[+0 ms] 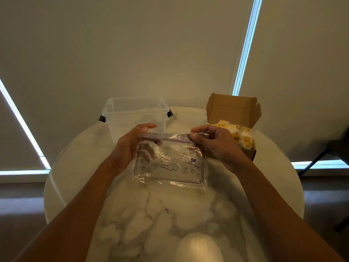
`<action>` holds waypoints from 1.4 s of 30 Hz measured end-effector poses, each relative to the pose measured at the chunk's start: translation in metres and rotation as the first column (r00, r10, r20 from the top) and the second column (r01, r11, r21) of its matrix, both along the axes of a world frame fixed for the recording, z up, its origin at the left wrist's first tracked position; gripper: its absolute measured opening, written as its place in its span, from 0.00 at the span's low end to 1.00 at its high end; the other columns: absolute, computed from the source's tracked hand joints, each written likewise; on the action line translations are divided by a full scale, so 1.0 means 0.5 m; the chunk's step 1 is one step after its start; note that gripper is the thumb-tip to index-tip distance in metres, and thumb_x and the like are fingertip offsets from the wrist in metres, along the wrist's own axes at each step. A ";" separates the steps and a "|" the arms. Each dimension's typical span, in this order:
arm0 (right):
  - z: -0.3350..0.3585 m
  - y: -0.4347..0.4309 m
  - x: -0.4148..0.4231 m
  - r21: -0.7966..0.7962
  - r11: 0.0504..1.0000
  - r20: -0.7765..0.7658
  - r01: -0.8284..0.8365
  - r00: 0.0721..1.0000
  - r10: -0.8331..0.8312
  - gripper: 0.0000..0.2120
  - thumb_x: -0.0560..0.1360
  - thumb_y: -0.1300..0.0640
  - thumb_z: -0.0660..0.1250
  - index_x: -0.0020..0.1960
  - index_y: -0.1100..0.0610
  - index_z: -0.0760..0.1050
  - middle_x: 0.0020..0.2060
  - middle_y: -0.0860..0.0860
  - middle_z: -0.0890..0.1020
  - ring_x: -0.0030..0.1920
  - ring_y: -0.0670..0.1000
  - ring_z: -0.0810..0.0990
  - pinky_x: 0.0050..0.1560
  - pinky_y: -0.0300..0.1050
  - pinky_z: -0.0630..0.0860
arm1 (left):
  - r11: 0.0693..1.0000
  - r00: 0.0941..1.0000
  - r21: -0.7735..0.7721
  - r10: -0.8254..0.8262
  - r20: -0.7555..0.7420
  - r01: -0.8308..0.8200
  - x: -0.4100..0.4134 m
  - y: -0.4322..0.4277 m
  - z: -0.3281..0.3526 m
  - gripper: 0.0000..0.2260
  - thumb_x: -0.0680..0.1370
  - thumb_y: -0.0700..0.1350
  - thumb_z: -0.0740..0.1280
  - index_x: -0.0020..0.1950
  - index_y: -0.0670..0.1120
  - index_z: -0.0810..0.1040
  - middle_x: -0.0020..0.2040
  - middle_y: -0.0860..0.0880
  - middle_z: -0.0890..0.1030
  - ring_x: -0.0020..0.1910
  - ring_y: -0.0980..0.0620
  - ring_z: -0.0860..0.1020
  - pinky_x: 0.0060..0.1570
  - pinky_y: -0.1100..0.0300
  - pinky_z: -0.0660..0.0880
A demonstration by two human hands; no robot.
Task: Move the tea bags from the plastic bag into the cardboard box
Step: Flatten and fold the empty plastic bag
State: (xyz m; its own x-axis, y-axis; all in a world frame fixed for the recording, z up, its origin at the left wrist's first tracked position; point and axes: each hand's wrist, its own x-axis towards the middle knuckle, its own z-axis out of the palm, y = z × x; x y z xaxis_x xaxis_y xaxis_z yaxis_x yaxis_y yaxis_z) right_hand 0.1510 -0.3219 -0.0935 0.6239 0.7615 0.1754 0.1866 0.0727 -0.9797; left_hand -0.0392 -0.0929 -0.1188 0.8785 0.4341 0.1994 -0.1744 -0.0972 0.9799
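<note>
Head view, the only one supplied: both hands hold a clear plastic bag [169,160] above a round marble table [170,214]. The left hand [130,146] grips the bag's left side, thumb in front of the film and fingers behind it, just below the purple zip strip [166,136]. The right hand [217,144] is pinched closed on the right end of that strip. The bag hangs flat, carries printed doodles, and appears empty; no packet shows through the film.

The cardboard box [234,127] stands open at the right rear of the table, its lid flap upright, just behind the right hand. Tea bags [238,136], white packets with yellow labels, fill it to the rim. A clear plastic bin [135,116] with dark latches stands at the left rear, behind the left hand; it looks empty.

Step in hand, as a judgement: the transfer looks complete, and the hands are either checking the bag or pressing its zip closed. Whether the zip is sealed cannot be told.

Next move, as a judgement: set the bag down clear of the box, then fold the lid flap over the packets. The packets sit high, so pressing them level first would help the flap seat.
</note>
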 end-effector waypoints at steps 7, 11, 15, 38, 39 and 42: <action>0.001 -0.004 0.003 -0.021 0.999 0.022 -0.040 0.999 0.041 0.15 0.77 0.57 0.77 0.63 0.54 0.83 0.52 0.53 0.89 0.50 0.57 0.90 0.47 0.49 0.87 | 0.973 0.981 0.156 0.182 -0.068 -0.170 0.002 -0.003 -0.003 0.13 0.78 0.46 0.78 0.61 0.42 0.85 0.50 0.41 0.90 0.37 0.45 0.86 0.34 0.57 0.83; -0.003 -0.001 0.009 -0.049 0.996 0.048 -0.077 0.996 0.079 0.19 0.75 0.58 0.79 0.65 0.50 0.82 0.54 0.51 0.89 0.53 0.56 0.89 0.52 0.50 0.87 | 0.953 0.966 0.170 0.257 -0.009 -0.251 0.004 0.001 -0.005 0.11 0.78 0.43 0.78 0.58 0.42 0.84 0.48 0.42 0.90 0.35 0.45 0.86 0.34 0.58 0.83; -0.004 -0.002 0.012 -0.012 0.996 -0.004 -0.090 0.996 0.090 0.14 0.77 0.61 0.76 0.61 0.53 0.84 0.51 0.53 0.89 0.53 0.56 0.89 0.52 0.46 0.86 | 0.969 0.977 0.124 0.215 0.014 -0.215 0.003 0.003 -0.004 0.15 0.76 0.47 0.78 0.61 0.45 0.84 0.50 0.42 0.89 0.37 0.42 0.87 0.37 0.57 0.84; -0.013 -0.006 0.028 -0.079 0.987 -0.045 -0.140 0.990 0.137 0.13 0.76 0.68 0.75 0.59 0.61 0.85 0.53 0.56 0.89 0.53 0.54 0.88 0.51 0.42 0.85 | 0.994 1.000 0.106 0.007 -0.029 -0.004 0.000 0.026 -0.015 0.11 0.84 0.37 0.67 0.62 0.36 0.87 0.62 0.42 0.88 0.54 0.43 0.87 0.53 0.58 0.85; -0.012 -0.007 0.029 -0.088 0.986 -0.028 -0.139 0.990 0.137 0.13 0.75 0.69 0.76 0.59 0.61 0.85 0.53 0.56 0.89 0.53 0.54 0.89 0.50 0.42 0.85 | 0.989 0.998 0.148 0.029 -0.064 -0.020 0.000 0.025 -0.017 0.10 0.85 0.37 0.70 0.64 0.40 0.88 0.61 0.43 0.89 0.54 0.43 0.88 0.54 0.58 0.85; -0.010 -0.010 0.027 -0.137 0.983 0.040 -0.124 0.991 0.130 0.14 0.74 0.69 0.77 0.59 0.60 0.85 0.52 0.54 0.89 0.53 0.52 0.88 0.48 0.41 0.84 | 0.966 0.984 0.258 0.060 -0.165 -0.016 0.001 0.029 -0.025 0.14 0.81 0.39 0.77 0.66 0.47 0.87 0.59 0.48 0.90 0.57 0.48 0.89 0.59 0.58 0.85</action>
